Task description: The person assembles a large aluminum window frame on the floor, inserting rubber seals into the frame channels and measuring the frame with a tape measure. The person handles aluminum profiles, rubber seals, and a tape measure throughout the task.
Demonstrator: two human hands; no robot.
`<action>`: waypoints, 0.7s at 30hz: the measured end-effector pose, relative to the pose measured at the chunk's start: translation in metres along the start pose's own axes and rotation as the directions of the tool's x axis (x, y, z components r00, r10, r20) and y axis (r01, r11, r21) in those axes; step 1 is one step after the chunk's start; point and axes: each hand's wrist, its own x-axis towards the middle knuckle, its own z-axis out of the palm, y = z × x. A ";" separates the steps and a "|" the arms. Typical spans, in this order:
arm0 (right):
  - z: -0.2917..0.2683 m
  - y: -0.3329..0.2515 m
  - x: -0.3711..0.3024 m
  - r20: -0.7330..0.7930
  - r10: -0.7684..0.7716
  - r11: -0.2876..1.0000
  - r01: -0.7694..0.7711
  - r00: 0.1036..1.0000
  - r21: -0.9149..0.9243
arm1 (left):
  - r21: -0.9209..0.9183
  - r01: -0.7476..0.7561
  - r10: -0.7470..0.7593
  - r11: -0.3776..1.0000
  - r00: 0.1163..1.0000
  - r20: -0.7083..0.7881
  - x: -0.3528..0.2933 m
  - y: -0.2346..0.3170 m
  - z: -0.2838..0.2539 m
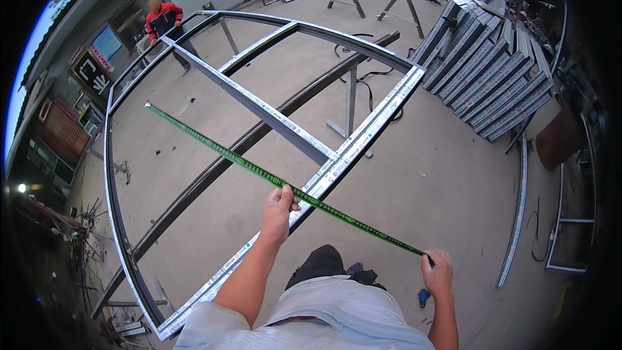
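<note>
A long green tape measure (350, 218) is drawn out across the near side of a large window frame (382, 113). Its hooked end hangs in the air over the frame's open left part. My left hand (278, 212) is closed on the green blade, thumb and fingers pinching it beside the near rail. Farther right, my right hand (438, 271) grips the tape's dark case, mostly hidden in the fist. The frame is dark with pale printed film on its faces, and one long bar with a shorter crosspiece divides it.
Dark steel beams (249, 136) support the frame. A person in a red and black jacket (163, 21) stands at its far left corner. Stacked frame sections (486, 71) lean at the right, near a rusty drum (558, 139). A blue tool (424, 297) lies on the floor.
</note>
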 end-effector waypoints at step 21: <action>-0.052 0.086 0.222 -0.189 0.274 0.925 -0.312 0.943 -0.217 | -0.164 0.243 -0.184 0.956 0.933 0.308 0.381 -0.059 0.267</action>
